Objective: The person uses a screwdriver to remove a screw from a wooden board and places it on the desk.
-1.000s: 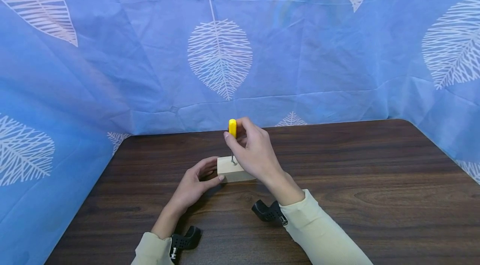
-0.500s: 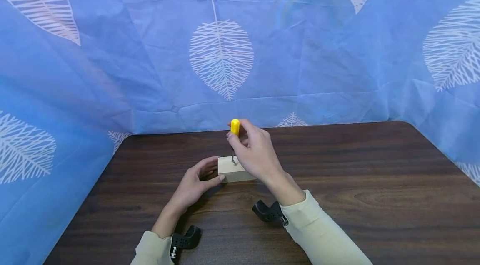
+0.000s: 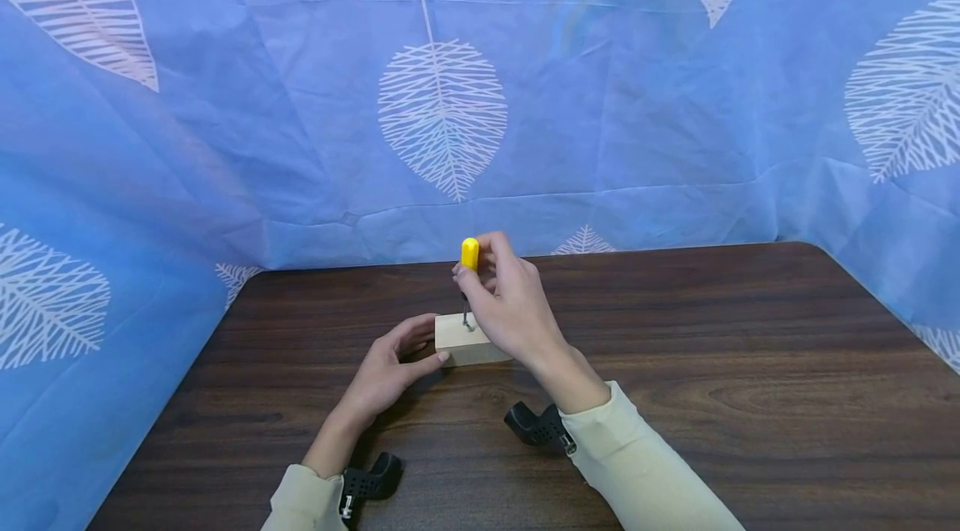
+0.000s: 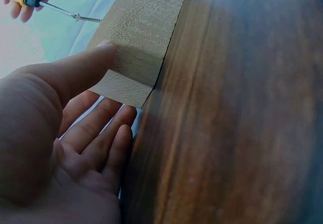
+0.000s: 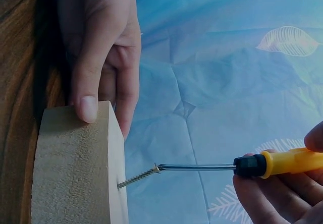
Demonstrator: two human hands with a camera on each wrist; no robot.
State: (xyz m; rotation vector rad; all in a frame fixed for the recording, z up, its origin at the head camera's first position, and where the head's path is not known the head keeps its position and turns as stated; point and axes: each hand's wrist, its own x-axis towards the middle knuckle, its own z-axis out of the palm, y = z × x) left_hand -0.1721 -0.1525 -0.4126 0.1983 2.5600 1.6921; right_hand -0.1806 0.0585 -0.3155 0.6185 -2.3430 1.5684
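Observation:
A pale wooden block (image 3: 471, 353) lies on the table, held at its left end by my left hand (image 3: 390, 368), thumb on the near face and fingers behind. My right hand (image 3: 517, 304) pinches the yellow handle of a screwdriver (image 3: 469, 256) above the block, shaft pointing down. In the right wrist view a threaded screw (image 5: 137, 178) sticks out of the block at a slant, much of its thread exposed. The screwdriver tip meets the screw head at an angle. The left wrist view also shows the screw (image 4: 90, 19) and block (image 4: 139, 37).
The dark wood-grain table (image 3: 712, 381) extends around both hands. A blue cloth (image 3: 315, 114) with white leaf prints hangs behind and to the sides. Black wrist mounts (image 3: 373, 477) project from both sleeves over the table.
The screwdriver handle has shifted slightly right at its top, and the right fingers have moved a little on it. The left hand and the block stay in place.

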